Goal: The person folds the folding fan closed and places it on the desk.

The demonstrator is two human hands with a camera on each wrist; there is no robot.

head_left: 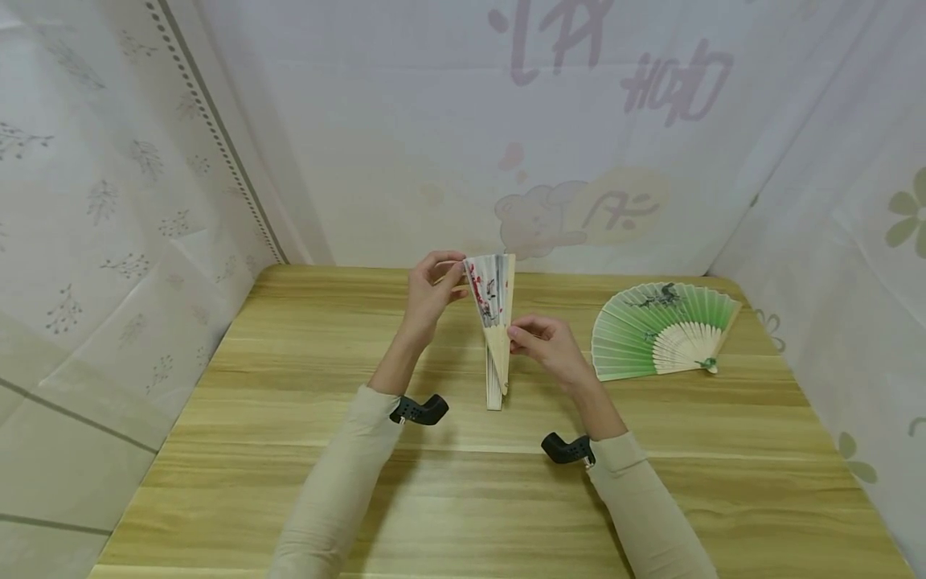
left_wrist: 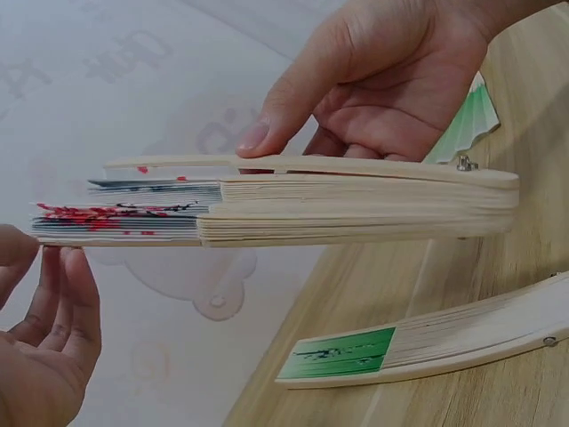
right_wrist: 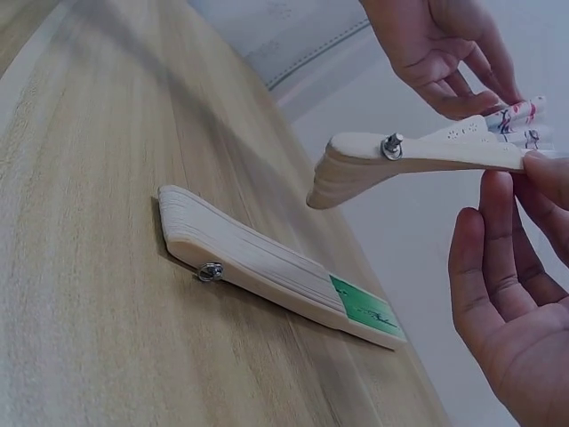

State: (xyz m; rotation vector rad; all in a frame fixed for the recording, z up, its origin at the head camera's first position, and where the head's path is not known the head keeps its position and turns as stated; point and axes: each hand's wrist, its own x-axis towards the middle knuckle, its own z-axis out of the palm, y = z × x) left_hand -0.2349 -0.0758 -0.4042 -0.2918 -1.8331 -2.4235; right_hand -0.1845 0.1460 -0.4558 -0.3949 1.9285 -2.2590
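Sleeves (head_left: 340, 474): sat closest to the camera, light beige, soft-looking cloth, cuffed at the wrists.

Wrist cameras (head_left: 423, 410): stuck inward from both cuffs, black, hard-looking, bent kinda like elbows.

Table (head_left: 492, 498): spread under the whole lot, yellowish wood look, streaky grain, rounded at the far corners.

Folded fan (head_left: 494, 402): lay closed on the table, below the red-blossom fan (head_left: 492, 289) and mostly blocked by it from the head view; in the wrist views, showed up as a slim curved stack of pale ribs, plus a metal rivet (right_wrist: 210, 272) and a green patch (right_wrist: 366, 307).

Right hand (head_left: 553, 350): pinched one outer stick of the red-blossom fan around mid-length, thumb against fingers.

Red-blossom fan: hung above the table between both hands, opened to just a narrow wedge; pale smooth ribs, whitish pleated leaf, red and dark print.

Left hand (head_left: 432, 293): pinched the same fan at its opposite top corner.

Green fan (head_left: 629, 338): lay spread wide over on the right, well apart from both hands; pleated, green fading to pale, dark brushy print, slatted ribs.

Cloth walls (head_left: 362, 145): hung behind and at both sides, pale, creased, printed with a bear (head_left: 535, 225), lettering and leafy sprigs (head_left: 148, 157).
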